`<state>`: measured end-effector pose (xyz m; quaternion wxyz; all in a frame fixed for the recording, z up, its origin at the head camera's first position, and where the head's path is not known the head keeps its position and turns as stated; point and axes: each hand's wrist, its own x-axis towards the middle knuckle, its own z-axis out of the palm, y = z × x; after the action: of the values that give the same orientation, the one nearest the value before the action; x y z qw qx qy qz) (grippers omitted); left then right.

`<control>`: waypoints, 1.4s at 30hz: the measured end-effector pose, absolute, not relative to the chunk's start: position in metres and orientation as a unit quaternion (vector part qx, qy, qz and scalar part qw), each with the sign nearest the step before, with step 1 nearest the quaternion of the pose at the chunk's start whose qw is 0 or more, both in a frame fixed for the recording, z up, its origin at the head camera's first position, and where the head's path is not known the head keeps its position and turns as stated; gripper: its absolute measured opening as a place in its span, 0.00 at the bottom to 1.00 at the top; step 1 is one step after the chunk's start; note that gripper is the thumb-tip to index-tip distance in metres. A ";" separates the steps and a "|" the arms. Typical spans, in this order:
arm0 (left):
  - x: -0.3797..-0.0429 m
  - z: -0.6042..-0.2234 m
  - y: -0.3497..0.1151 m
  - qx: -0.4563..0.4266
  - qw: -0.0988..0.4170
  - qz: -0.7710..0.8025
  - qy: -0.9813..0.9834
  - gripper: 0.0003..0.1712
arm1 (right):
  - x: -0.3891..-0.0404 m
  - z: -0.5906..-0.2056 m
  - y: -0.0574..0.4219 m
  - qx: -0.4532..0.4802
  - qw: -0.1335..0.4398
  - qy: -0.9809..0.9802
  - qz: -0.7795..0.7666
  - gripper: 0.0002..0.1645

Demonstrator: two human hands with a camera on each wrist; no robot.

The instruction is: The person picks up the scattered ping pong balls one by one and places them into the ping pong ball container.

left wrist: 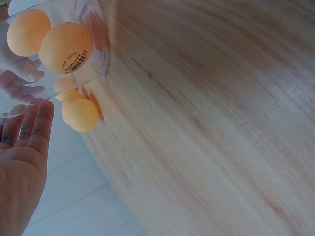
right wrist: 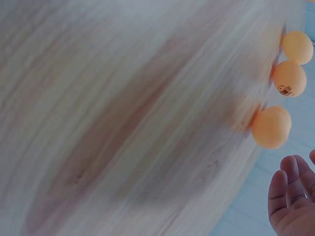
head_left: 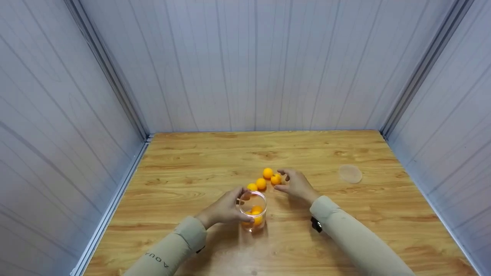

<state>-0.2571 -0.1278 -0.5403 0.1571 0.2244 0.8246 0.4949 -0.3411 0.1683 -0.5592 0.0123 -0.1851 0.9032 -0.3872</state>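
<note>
My left hand point(head_left: 225, 207) holds a clear plastic container point(head_left: 264, 227) near its rim, thumb on the near side and fingers around the far side. Orange ping-pong balls point(head_left: 257, 218) lie inside; the left wrist view shows a barcode printed on one ball point(left wrist: 65, 47). Beyond the container, several more orange balls point(head_left: 261, 184) are grouped on the table. Beside the rightmost loose ball point(head_left: 275, 179), my right hand point(head_left: 299, 188) has its thumb and fingers spread. The right wrist view shows its fingers point(right wrist: 278, 191) apart from the nearest ball point(right wrist: 271, 128).
A thin translucent disc point(head_left: 350, 174) lies flat on the wooden table point(head_left: 184, 165), to the right of the right hand. Pale panelled walls point(head_left: 253, 69) stand along the table's back and both sides.
</note>
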 end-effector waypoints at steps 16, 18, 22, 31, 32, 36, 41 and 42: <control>-0.256 -0.541 -0.131 0.232 0.151 0.492 0.825 0.38 | -0.354 -0.578 0.161 -0.150 0.031 0.906 -0.395 0.38; -0.256 -0.541 -0.132 0.236 0.150 0.493 0.824 0.38 | -0.355 -0.580 0.161 -0.141 0.028 0.908 -0.393 0.37; -0.256 -0.541 -0.132 0.241 0.150 0.497 0.820 0.38 | -0.359 -0.581 0.160 -0.122 0.037 0.912 -0.390 0.37; -0.255 -0.541 -0.130 0.236 0.152 0.493 0.823 0.38 | -0.364 -0.585 0.159 -0.104 0.057 0.915 -0.385 0.35; -0.255 -0.541 -0.130 0.236 0.152 0.493 0.823 0.38 | -0.364 -0.585 0.159 -0.105 0.056 0.916 -0.384 0.34; -0.255 -0.542 -0.129 0.236 0.153 0.495 0.822 0.37 | -0.363 -0.587 0.159 -0.111 0.048 0.915 -0.386 0.32; -0.256 -0.542 -0.128 0.238 0.157 0.496 0.820 0.37 | -0.361 -0.587 0.158 -0.113 0.039 0.912 -0.393 0.30; -0.256 -0.542 -0.128 0.238 0.158 0.496 0.820 0.37 | -0.361 -0.587 0.157 -0.113 0.039 0.911 -0.394 0.29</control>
<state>-0.2555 -0.1278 -0.5418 0.1578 0.2379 0.8201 0.4960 -0.3614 0.1572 -0.5868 0.0388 -0.1126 0.9112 -0.3943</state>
